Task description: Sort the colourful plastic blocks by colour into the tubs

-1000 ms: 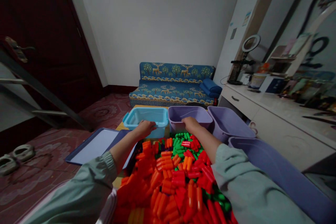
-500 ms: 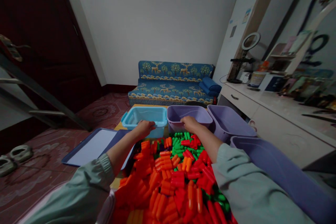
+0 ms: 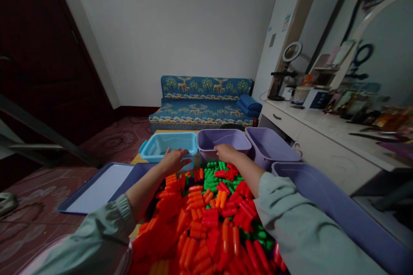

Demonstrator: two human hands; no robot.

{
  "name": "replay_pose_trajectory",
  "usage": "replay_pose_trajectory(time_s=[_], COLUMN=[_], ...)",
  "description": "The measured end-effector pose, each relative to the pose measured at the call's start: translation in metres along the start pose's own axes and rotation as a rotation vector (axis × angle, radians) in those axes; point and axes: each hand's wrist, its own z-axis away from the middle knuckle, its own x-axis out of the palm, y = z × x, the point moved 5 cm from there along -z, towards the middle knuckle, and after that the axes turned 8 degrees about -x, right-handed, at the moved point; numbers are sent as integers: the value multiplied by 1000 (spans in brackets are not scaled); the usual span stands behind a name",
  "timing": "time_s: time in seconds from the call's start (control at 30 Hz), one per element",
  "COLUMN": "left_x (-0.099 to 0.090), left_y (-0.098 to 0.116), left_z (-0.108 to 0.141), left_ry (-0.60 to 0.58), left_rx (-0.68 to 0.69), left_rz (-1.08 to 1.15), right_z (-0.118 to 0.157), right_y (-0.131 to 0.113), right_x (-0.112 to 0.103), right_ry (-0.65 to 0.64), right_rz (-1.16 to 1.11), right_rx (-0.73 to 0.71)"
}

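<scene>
My left hand [image 3: 174, 160] is at the near side of the light blue bin [image 3: 151, 154], its fingers spread apart and nothing seen in them. My right hand [image 3: 226, 153] is closed at the near rim of the middle purple bin [image 3: 206, 154]; its fingertips are curled there, and whether anything besides the rim is between them is hidden. Below both hands spreads a big heap of plastic toy pieces: orange pieces [image 3: 193, 200] at the left and front, red pieces [image 3: 247, 208] at the right, green pieces [image 3: 212, 178] by the bins.
Another purple bin [image 3: 274, 154] stands right of the middle one, and a long purple bin [image 3: 322, 197] lies nearer on the right. Blue-rimmed trays [image 3: 97, 189] sit at the left. A blue patterned sofa [image 3: 200, 105] is behind; a white dresser [image 3: 319, 150] stands at the right.
My left hand has opened, its fingers spreading off the light blue bin's rim. The right hand stays at the purple bin. The whole view has shifted slightly.
</scene>
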Motion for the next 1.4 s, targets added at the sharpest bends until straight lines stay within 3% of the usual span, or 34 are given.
replay_pose_trajectory(time_s=[0.13,0.23,0.33,0.43,0.6,1.17,1.4], left_x=[0,4,6,7,7,5,-3], left_y=[7,8,7,7,6,8,13], left_z=[2,0,-4,-7,-9,-8,1], left_ry=[-2,-7,-4,-5,-11,-12,47], left_rx=[22,21,10,-4,-11,-13,19], left_rz=[21,32,38,39,41,68,83], right_z=[16,32,49,62,69,70,79], right_y=[15,51,93,120,130,122,118], right_x=[-23,-44,-48,-34,-12,-5,-1], right_ry=[157,255,189,39,-72,-136,-185], right_rz=[-7,22,4,-64,-106,-173,-232], right_rx=[105,359,630,747,722,638,625])
